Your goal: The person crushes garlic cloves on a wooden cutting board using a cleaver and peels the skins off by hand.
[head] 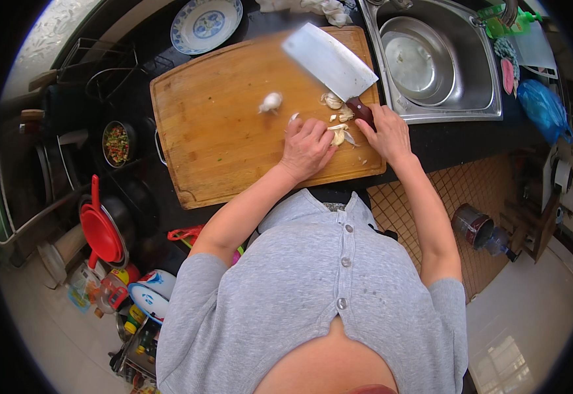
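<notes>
My right hand (387,130) grips the dark red wooden handle of a cleaver (328,61). The wide metal blade points up and left above the wooden cutting board (217,113). My left hand (307,147) rests low on the board, its fingertips at some garlic cloves (338,135) with loose peel; whether it pinches one is hidden. More garlic (332,101) and small pieces lie beside the cleaver's handle. A whitish garlic bulb (270,102), slightly blurred, sits apart near the board's middle.
A steel sink (476,74) with a metal basin (412,59) adjoins the board on the right. Behind the board stands a blue-and-white plate (206,24). At left are a bowl of chopped vegetables (117,144) and a red strainer (101,234). A blue plastic bag (545,108) lies far right.
</notes>
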The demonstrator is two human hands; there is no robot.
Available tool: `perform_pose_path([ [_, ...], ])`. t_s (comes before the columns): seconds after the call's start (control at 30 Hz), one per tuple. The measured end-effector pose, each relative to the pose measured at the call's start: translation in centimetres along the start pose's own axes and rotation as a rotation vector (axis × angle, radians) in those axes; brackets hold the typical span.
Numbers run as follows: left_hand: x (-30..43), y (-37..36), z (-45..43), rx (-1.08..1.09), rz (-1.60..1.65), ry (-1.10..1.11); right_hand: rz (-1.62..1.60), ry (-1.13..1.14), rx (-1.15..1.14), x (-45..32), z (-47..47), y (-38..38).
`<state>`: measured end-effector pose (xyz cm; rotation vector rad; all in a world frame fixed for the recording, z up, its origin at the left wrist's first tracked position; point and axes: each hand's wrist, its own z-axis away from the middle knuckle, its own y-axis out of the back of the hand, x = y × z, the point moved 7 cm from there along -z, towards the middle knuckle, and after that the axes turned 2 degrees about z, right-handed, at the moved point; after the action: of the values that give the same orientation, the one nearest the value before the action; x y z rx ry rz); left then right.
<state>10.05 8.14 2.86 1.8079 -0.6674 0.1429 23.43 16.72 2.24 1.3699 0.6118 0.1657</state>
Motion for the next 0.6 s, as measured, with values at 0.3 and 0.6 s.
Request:
perform_pose_path([
  [0.3,-2.5,0.8,-0.1,0.106,0.291,0.187,-0.385,0.14,0.118,-4.0,2.8,1.3],
  [0.6,-3.2,0.1,1.3,-0.03,1.345,0.775,-1.205,-0.112,-0.156,-3.9,2.6,-1.8],
])
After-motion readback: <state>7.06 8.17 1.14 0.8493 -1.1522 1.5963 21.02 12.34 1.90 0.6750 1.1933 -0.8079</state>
